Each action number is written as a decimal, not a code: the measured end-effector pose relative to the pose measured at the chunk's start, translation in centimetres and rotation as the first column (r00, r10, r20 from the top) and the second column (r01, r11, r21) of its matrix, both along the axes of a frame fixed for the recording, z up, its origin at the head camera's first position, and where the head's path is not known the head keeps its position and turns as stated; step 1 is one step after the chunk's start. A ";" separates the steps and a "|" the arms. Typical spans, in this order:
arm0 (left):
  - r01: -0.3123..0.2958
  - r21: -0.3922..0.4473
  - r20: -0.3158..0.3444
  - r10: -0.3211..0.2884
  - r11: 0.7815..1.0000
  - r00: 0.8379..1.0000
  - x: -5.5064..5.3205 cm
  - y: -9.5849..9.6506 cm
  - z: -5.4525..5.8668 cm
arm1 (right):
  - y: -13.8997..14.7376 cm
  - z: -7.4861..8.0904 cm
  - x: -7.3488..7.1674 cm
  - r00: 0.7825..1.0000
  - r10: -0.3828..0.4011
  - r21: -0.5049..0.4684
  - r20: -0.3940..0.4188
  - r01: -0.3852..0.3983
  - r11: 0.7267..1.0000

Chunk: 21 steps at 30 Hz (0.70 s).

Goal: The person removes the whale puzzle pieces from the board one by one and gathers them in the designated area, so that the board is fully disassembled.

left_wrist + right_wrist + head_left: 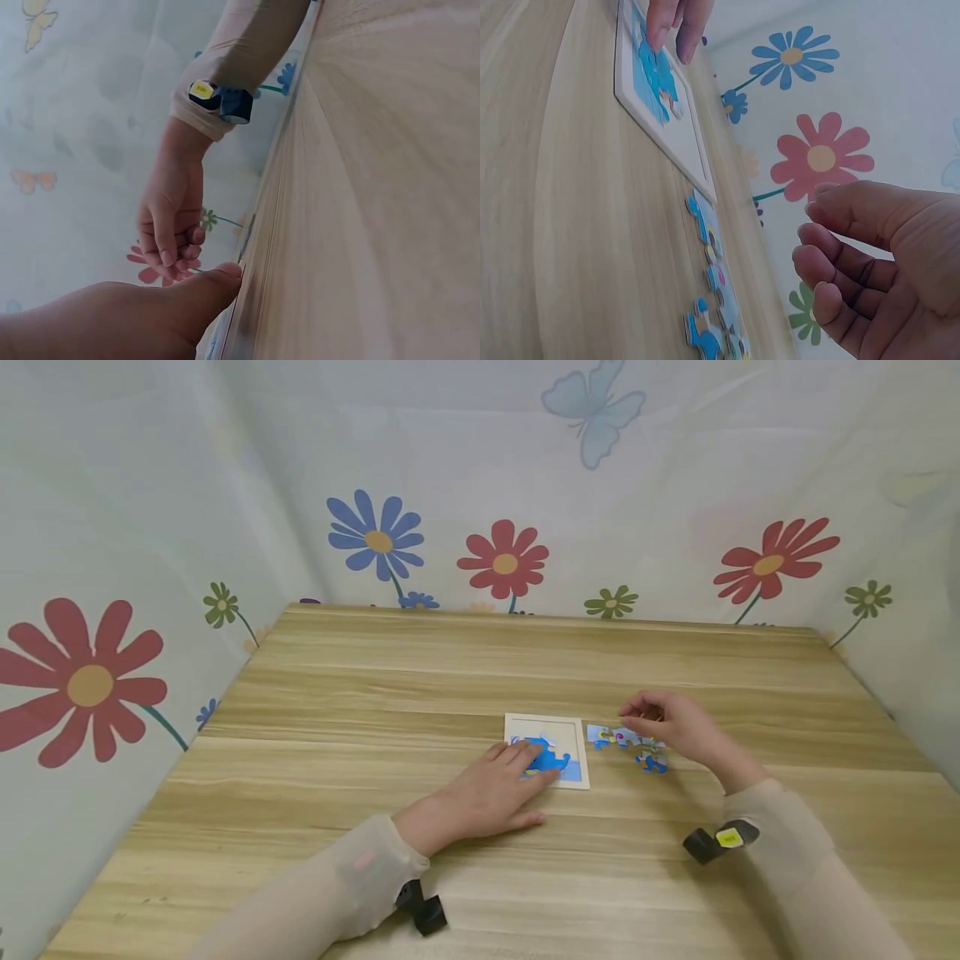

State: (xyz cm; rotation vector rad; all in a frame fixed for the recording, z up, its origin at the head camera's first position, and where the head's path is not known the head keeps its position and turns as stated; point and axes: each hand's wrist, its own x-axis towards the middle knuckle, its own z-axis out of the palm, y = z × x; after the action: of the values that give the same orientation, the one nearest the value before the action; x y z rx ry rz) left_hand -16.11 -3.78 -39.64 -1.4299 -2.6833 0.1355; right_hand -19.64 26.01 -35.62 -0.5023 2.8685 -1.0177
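Note:
A small square puzzle tray (585,762) with a pale rim lies on the table. Joined jigsaw pieces (572,770) form part of a blue picture inside it, and its upper part shows bare board. My left hand (480,793) rests over the tray's lower left with fingers spread, hiding some of the picture. To the tray's right lie several loose jigsaw pieces (652,764), blue, lilac and yellow. Above them is my right hand (678,725), its fingers loosely bent. In the right wrist view, nothing shows between the thumb and fingers of that hand (885,262).
The wood-grained table (360,693) reaches back to a white cloth (450,452) printed with flowers and butterflies. Black wrist cameras (423,910) sit on both sleeves, close over the tabletop.

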 end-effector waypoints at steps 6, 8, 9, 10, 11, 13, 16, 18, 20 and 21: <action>-0.004 -0.002 -0.014 0.004 1.000 1.000 0.2 -0.5 -0.3 | -1.4 0.0 -0.4 1.000 0.017 -0.022 0.004 -0.017 1.000; -0.007 0.002 -0.001 0.007 1.000 1.000 0.2 -0.7 -0.4 | -1.9 -0.1 -0.5 1.000 0.026 -0.023 0.007 -0.026 0.999; -0.009 0.004 0.006 0.009 1.000 1.000 0.2 -0.8 -0.4 | -2.2 -0.2 -0.5 0.999 0.030 -0.019 0.009 -0.030 0.999; -0.012 0.006 0.018 0.012 1.000 1.000 0.2 -0.8 -0.5 | -2.5 -0.4 -0.6 0.999 0.034 -0.018 0.013 -0.034 0.999; -0.015 0.007 0.026 0.015 1.000 1.000 0.2 -0.9 -0.6 | -2.8 -0.5 -0.6 0.999 0.039 -0.017 0.013 -0.039 0.999; -0.020 0.011 0.044 0.019 1.000 0.999 0.2 -0.9 -0.7 | -3.4 -0.9 -0.7 0.999 0.051 -0.023 0.016 -0.051 0.998; -0.020 0.018 0.049 0.019 1.000 0.999 0.2 -1.0 -0.8 | -4.2 -1.3 -0.9 0.998 0.065 -0.021 0.012 -0.064 0.998; -0.017 0.019 0.042 0.016 1.000 0.999 0.2 -1.0 -0.9 | -4.7 -1.5 -1.0 0.998 0.069 -0.022 0.010 -0.069 0.997; -0.014 0.020 0.036 0.014 1.000 0.999 0.2 -1.0 -0.9 | -5.1 -1.7 -1.1 0.997 0.075 -0.022 0.010 -0.075 0.997; -0.012 0.020 0.031 0.012 1.000 0.999 0.2 -1.0 -1.0 | -5.3 -1.7 -1.1 0.997 0.076 -0.019 0.010 -0.076 0.997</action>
State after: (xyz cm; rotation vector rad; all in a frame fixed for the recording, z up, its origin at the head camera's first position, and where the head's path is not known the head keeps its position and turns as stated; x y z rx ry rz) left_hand -15.95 -4.80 -40.60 -1.4220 -2.7101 0.0879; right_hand -20.78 20.67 -37.37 -0.6002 2.8094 -1.0326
